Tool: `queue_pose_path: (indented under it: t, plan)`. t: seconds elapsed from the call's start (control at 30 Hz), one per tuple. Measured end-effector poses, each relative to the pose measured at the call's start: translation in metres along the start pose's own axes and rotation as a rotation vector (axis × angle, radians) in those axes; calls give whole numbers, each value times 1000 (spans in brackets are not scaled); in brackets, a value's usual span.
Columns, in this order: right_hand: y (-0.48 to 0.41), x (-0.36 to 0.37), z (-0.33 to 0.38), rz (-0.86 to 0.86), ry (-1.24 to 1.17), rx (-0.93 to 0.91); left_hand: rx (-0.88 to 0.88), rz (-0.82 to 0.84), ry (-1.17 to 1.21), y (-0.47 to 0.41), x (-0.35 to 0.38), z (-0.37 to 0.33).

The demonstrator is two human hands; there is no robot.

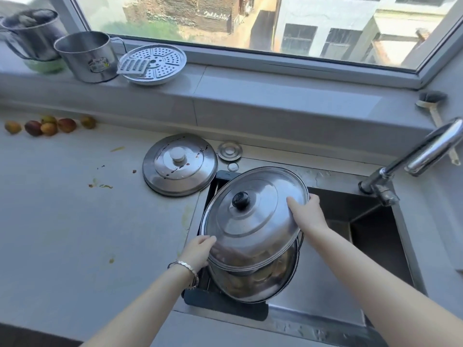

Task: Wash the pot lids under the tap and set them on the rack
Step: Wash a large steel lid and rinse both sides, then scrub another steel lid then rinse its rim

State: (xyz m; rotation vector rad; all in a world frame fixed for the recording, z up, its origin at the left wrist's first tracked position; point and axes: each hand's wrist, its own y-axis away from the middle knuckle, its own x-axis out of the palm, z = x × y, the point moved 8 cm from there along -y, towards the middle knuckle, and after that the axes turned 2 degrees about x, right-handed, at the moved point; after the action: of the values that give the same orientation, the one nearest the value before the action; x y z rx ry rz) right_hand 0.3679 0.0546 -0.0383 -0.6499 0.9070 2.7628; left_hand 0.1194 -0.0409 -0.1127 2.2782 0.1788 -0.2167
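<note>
A large steel pot lid with a black knob (253,219) is tilted over the left part of the sink. My left hand (199,251) grips its near left rim and my right hand (307,212) grips its right rim. Under it lies another steel lid (263,284), resting on a dark rack (225,303) across the sink's left side. A third lid with a white knob (180,164), streaked with dirt, lies flat on the counter to the left. The tap (423,156) stands at the right; no water is seen running.
The sink basin (370,236) is open to the right of the rack. Two small metal rings (229,151) lie behind the sink. On the windowsill stand steel mugs (87,56), a steamer plate (155,63) and a brush (432,101). Several fruits (50,125) lie at far left.
</note>
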Motion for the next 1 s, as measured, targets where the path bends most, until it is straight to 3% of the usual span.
queue_pose_path:
  t: [0.2,0.37,0.47,0.6,0.73,0.9,1.0]
  plan:
    - [-2,-14,-2,-25,252,-19,36,17,-247,-6,-13,-4]
    - [0,-3,12,93,594,42,76,75,-383,-15,-20,-31]
    - [0,5,36,42,798,-73,154,42,-502,-28,-33,-65]
    - [-1,30,71,119,695,-298,332,-211,-680,-65,-66,-131]
    - [-7,52,88,215,607,-376,386,-378,-994,-111,-87,-180]
    - [-13,72,90,276,630,-464,276,-441,-1199,-155,-106,-194]
    - [-12,75,85,291,646,-517,304,-430,-1230,-170,-109,-195]
